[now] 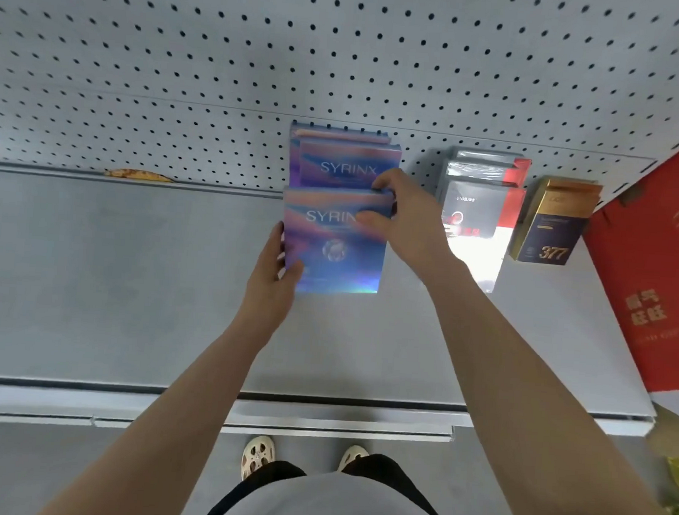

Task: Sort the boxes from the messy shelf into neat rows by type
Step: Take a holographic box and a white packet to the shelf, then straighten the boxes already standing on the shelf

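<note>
Grey shelf [127,282] with pegboard back [224,48], mostly bare on the left. Big red carton [651,255] leans at the far right edge. 3 rows forming at the back right: blue SYRINX boxes [348,161] standing against the pegboard, black-and-red boxes [477,210] just beside them, then 1 dark gold-topped box marked 377 [549,227].

Front SYRINX box [334,253] is in hand, upright, touching the row behind it. Left hand [270,280] grips its lower left edge, thumb on the front face, fingers [278,237] curled round the side. Right hand [405,217] pinches the top right corner, fingers clamped on the top edge.

Judgement: step is squaring this box into the blue row; blue type looks nearly done. Box reads as light, stiff card with a glossy holographic face, so likely slippery on the flats. Hold by opposite edges or corners, not the faces; light squeeze, thin card dents. Small yellow-brown object [138,174] at the shelf back left; cannot identify it.
</note>
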A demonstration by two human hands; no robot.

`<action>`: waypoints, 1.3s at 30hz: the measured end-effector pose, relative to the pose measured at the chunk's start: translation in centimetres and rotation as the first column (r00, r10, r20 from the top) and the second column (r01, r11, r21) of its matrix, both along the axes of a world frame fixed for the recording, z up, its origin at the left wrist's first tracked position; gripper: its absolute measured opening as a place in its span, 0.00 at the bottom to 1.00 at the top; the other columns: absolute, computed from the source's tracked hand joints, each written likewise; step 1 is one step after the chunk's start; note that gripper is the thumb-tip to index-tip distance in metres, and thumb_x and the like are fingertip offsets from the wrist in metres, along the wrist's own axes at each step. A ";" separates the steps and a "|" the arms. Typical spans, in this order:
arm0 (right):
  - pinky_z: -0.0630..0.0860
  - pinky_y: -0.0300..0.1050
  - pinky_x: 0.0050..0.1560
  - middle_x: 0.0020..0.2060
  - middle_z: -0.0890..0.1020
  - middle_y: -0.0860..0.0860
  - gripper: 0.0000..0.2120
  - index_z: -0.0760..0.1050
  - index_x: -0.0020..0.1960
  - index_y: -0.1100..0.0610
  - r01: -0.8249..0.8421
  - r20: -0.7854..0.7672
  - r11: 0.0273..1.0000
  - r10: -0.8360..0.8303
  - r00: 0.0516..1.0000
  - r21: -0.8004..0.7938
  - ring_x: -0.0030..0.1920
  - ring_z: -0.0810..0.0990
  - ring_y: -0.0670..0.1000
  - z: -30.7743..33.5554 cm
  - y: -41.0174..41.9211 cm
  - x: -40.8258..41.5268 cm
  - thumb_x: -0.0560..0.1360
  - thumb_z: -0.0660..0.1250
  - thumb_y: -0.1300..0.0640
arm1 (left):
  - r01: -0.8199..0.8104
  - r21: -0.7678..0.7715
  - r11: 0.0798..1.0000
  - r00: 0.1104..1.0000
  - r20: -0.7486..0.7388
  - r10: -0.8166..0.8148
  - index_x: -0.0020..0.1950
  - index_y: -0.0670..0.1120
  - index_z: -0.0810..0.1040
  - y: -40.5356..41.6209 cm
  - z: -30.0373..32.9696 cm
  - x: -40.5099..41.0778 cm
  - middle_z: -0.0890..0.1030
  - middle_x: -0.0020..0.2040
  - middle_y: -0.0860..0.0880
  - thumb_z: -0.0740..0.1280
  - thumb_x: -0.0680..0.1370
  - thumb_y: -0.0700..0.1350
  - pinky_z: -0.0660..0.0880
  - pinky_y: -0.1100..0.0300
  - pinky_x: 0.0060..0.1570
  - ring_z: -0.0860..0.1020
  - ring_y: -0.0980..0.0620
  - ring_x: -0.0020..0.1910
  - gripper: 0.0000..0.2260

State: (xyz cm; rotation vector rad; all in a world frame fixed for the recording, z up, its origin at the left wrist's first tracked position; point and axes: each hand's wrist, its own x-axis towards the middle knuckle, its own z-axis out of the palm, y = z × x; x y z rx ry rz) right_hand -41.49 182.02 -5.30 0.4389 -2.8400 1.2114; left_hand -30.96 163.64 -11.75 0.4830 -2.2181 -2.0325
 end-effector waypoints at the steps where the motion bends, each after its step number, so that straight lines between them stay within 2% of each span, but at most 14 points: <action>1: 0.73 0.49 0.45 0.46 0.78 0.50 0.16 0.73 0.56 0.53 0.012 -0.027 1.000 -0.012 1.000 0.024 0.41 0.75 0.52 0.0 -0.6 -0.3 0.71 0.73 0.51 | -0.001 0.008 1.000 1.000 0.009 0.000 0.78 0.53 0.60 -0.3 0.0 -0.5 0.74 0.68 0.54 0.62 0.81 0.37 0.73 0.70 0.54 0.75 0.57 0.64 0.28; 3: 0.73 0.49 0.46 0.49 0.78 0.50 0.17 0.73 0.57 0.54 0.038 -0.073 0.997 -0.033 0.997 0.069 0.42 0.75 0.53 0.1 -1.5 -1.0 0.72 0.72 0.52 | -0.002 -0.001 1.000 1.000 0.026 0.002 0.79 0.54 0.58 -0.9 0.1 -1.5 0.71 0.71 0.54 0.63 0.80 0.38 0.71 0.62 0.63 0.71 0.56 0.68 0.29; 5: 0.72 0.47 0.46 0.53 0.77 0.51 0.17 0.73 0.59 0.55 0.061 -0.109 0.994 -0.050 0.993 0.095 0.46 0.76 0.54 0.2 -2.2 -1.7 0.73 0.72 0.52 | -0.004 -0.016 1.000 1.000 0.023 0.004 0.79 0.53 0.58 -1.4 0.3 -2.6 0.70 0.71 0.53 0.63 0.80 0.38 0.70 0.56 0.67 0.70 0.56 0.69 0.29; 9: 0.73 0.46 0.48 0.60 0.73 0.55 0.20 0.74 0.61 0.58 0.103 -0.178 0.983 -0.075 0.981 0.154 0.49 0.77 0.55 0.3 -3.2 -2.5 0.73 0.73 0.53 | 0.004 -0.095 0.995 1.000 0.022 -0.002 0.78 0.55 0.58 -2.1 0.5 -4.4 0.73 0.66 0.52 0.63 0.80 0.38 0.70 0.55 0.64 0.72 0.56 0.64 0.29; 13: 0.75 0.51 0.52 0.62 0.70 0.58 0.22 0.73 0.63 0.60 0.109 -0.233 0.960 -0.048 0.971 0.257 0.57 0.74 0.58 0.0 -3.6 -2.6 0.72 0.74 0.55 | 0.041 -0.153 0.987 0.999 0.042 -0.035 0.79 0.53 0.57 -2.5 0.3 -5.5 0.72 0.68 0.48 0.62 0.80 0.37 0.69 0.61 0.60 0.72 0.56 0.64 0.30; 15: 0.75 0.52 0.53 0.63 0.69 0.59 0.23 0.72 0.65 0.60 0.102 -0.234 0.952 -0.034 0.972 0.287 0.60 0.72 0.59 0.0 -3.6 -2.6 0.73 0.74 0.55 | 0.056 -0.159 0.986 0.997 0.058 -0.048 0.80 0.52 0.55 -2.7 0.3 -5.7 0.71 0.69 0.48 0.62 0.80 0.37 0.69 0.61 0.62 0.72 0.55 0.66 0.31; 20: 0.74 0.50 0.56 0.65 0.68 0.58 0.24 0.71 0.67 0.59 0.076 -0.201 0.945 -0.012 0.980 0.318 0.64 0.69 0.58 0.3 -3.4 -2.6 0.75 0.72 0.55 | 0.060 -0.181 0.982 0.997 0.067 -0.049 0.80 0.50 0.56 -2.9 0.9 -5.6 0.71 0.71 0.50 0.63 0.80 0.38 0.67 0.51 0.70 0.70 0.53 0.69 0.30; 23: 0.72 0.50 0.58 0.64 0.71 0.57 0.20 0.72 0.67 0.59 0.068 -0.251 0.947 0.014 0.968 0.315 0.64 0.68 0.59 0.6 -2.8 -2.0 0.76 0.69 0.56 | 0.020 -0.195 0.981 0.999 0.048 -0.011 0.79 0.49 0.59 -2.8 1.7 -4.9 0.68 0.74 0.52 0.64 0.80 0.39 0.69 0.52 0.69 0.70 0.52 0.69 0.29; 26: 0.69 0.49 0.62 0.62 0.76 0.57 0.16 0.75 0.64 0.60 0.045 -0.349 0.961 0.056 0.935 0.273 0.63 0.70 0.60 0.4 -2.4 -0.8 0.77 0.66 0.59 | -0.063 -0.252 0.966 0.998 -0.025 0.059 0.77 0.49 0.63 -2.8 2.6 -2.9 0.70 0.72 0.50 0.64 0.80 0.39 0.71 0.59 0.63 0.74 0.53 0.64 0.25; 29: 0.69 0.51 0.61 0.60 0.77 0.58 0.13 0.76 0.62 0.61 -0.031 -0.381 0.966 0.131 0.915 0.257 0.59 0.72 0.61 -0.4 -3.3 1.2 0.78 0.64 0.59 | -0.142 -0.366 0.920 0.988 -0.106 0.111 0.71 0.48 0.71 -3.4 3.2 0.3 0.76 0.66 0.49 0.64 0.80 0.39 0.74 0.56 0.62 0.77 0.51 0.59 0.19; 31: 0.70 0.53 0.59 0.58 0.77 0.58 0.12 0.76 0.61 0.61 -0.086 -0.356 0.966 0.172 0.919 0.244 0.58 0.73 0.62 -1.1 -4.7 3.1 0.79 0.63 0.59 | -0.192 -0.418 0.888 0.980 -0.131 0.150 0.67 0.48 0.76 -4.3 3.4 2.9 0.79 0.62 0.49 0.64 0.80 0.39 0.75 0.52 0.60 0.79 0.52 0.57 0.15; 35: 0.71 0.58 0.58 0.57 0.78 0.57 0.11 0.76 0.61 0.60 -0.201 -0.271 0.959 0.252 0.929 0.202 0.58 0.74 0.62 -2.4 -9.0 7.9 0.80 0.63 0.59 | -0.283 -0.460 0.842 0.959 -0.131 0.251 0.62 0.50 0.79 -7.9 3.4 8.9 0.82 0.57 0.53 0.63 0.81 0.41 0.76 0.51 0.58 0.80 0.55 0.54 0.11; 39: 0.71 0.53 0.60 0.57 0.79 0.55 0.12 0.76 0.62 0.58 -0.267 -0.225 0.950 0.299 0.927 0.163 0.57 0.76 0.59 -3.3 -14.9 13.5 0.81 0.63 0.57 | -0.381 -0.466 0.798 0.924 -0.156 0.350 0.60 0.49 0.80 -13.4 2.6 15.9 0.82 0.55 0.53 0.63 0.81 0.41 0.77 0.52 0.56 0.80 0.56 0.52 0.11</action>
